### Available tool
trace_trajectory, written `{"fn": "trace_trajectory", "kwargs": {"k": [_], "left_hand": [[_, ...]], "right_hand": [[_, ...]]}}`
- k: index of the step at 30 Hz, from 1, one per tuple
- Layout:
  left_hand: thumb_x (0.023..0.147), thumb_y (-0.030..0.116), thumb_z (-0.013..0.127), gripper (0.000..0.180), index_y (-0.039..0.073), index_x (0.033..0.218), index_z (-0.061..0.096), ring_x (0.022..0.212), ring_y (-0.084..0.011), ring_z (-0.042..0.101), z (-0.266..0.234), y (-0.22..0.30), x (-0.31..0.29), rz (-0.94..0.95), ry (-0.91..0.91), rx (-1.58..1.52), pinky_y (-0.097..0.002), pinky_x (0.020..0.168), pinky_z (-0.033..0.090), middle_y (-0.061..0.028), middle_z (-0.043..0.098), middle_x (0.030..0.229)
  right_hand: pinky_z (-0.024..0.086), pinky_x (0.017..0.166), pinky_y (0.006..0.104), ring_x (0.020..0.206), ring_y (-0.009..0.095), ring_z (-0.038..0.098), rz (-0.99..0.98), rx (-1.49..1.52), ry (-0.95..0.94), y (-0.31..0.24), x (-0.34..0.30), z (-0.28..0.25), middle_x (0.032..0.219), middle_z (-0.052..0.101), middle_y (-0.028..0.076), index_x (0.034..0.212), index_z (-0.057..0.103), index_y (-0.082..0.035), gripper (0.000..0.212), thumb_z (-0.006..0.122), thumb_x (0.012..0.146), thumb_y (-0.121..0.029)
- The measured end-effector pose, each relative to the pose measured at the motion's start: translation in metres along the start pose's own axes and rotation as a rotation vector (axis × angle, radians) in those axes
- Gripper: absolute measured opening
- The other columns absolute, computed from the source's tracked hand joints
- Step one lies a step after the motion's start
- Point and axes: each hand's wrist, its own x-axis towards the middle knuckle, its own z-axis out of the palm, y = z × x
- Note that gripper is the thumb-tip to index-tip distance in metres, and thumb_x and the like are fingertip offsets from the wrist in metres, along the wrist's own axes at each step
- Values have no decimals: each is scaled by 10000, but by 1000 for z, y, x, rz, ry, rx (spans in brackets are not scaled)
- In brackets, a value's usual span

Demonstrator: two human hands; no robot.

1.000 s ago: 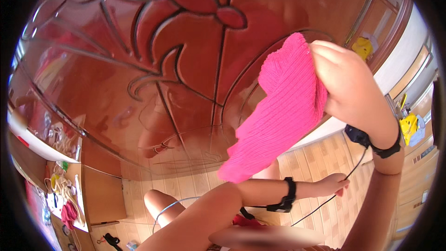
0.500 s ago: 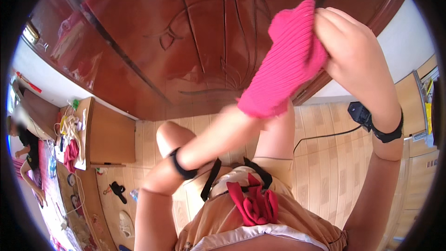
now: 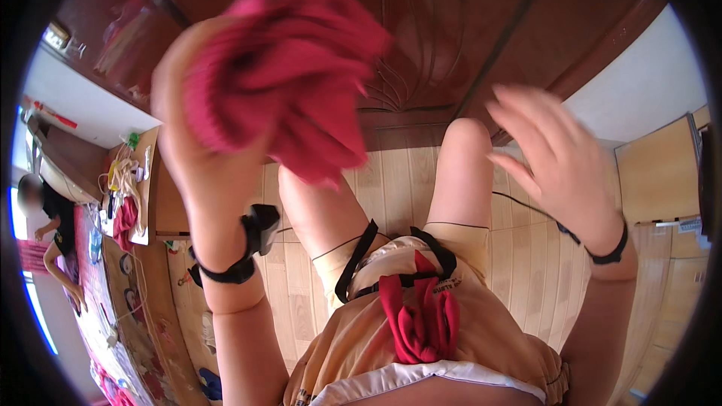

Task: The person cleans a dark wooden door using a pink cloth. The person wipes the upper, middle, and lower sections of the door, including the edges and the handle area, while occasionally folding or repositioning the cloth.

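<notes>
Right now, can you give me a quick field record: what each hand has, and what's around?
left hand: raised, fingers closed round a bunched pink knitted cloth
right hand: raised, open, fingers spread, holding nothing
wrists: a black band on each
behind the hands: dark red carved wooden door
below: wooden plank floor
far left: another person beside a cluttered surface

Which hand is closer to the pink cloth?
The left. The left hand grips the pink cloth, bunched up in front of the wooden door. The right hand is off to the side, open and holding nothing.
</notes>
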Motion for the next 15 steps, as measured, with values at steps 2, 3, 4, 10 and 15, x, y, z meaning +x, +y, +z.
{"fn": "trace_trajectory", "kwargs": {"k": [2, 3, 4, 10, 15], "left_hand": [[652, 46, 781, 526, -1, 1117, 539, 985, -220, 568, -6, 0, 1, -26, 167, 182, -327, 891, 438, -114, 585, 1082], [612, 79, 814, 571, 3, 1110, 544, 969, -228, 575, -11, -7, -1, 25, 140, 306, -332, 893, 436, -112, 596, 1051], [590, 121, 829, 571, 4, 1080, 560, 956, -234, 578, -9, -19, -11, 27, 177, 291, -340, 878, 436, -116, 603, 1027], [710, 52, 748, 505, -40, 1151, 519, 996, -266, 548, -62, -66, -30, -96, 43, 536, -368, 915, 409, -153, 562, 1141], [713, 27, 725, 498, -41, 1159, 513, 1012, -295, 544, -44, -86, -34, -61, -17, 521, -380, 919, 414, -161, 557, 1137]], "right_hand": [[502, 680, 345, 896, 236, 574, 169, -28, -340, 8, -94, 35, 1043, 579, 64, 1065, 580, -92, 392, 641, 746, -311], [497, 676, 377, 850, 270, 587, 381, 92, -595, 3, -155, 55, 1006, 590, 102, 1040, 579, -89, 351, 613, 781, -324], [497, 679, 381, 830, 285, 594, 437, 173, -906, -5, -206, 71, 1003, 596, 128, 1037, 577, -78, 303, 592, 815, -284], [454, 863, 385, 1026, 279, 575, 940, 1020, -1358, -146, -406, 141, 1045, 628, 111, 1100, 592, -98, 300, 549, 856, -267], [465, 837, 367, 980, 256, 592, 1139, 1105, -1371, -217, -452, 162, 972, 630, 94, 1049, 593, -70, 260, 550, 861, -244]]}}
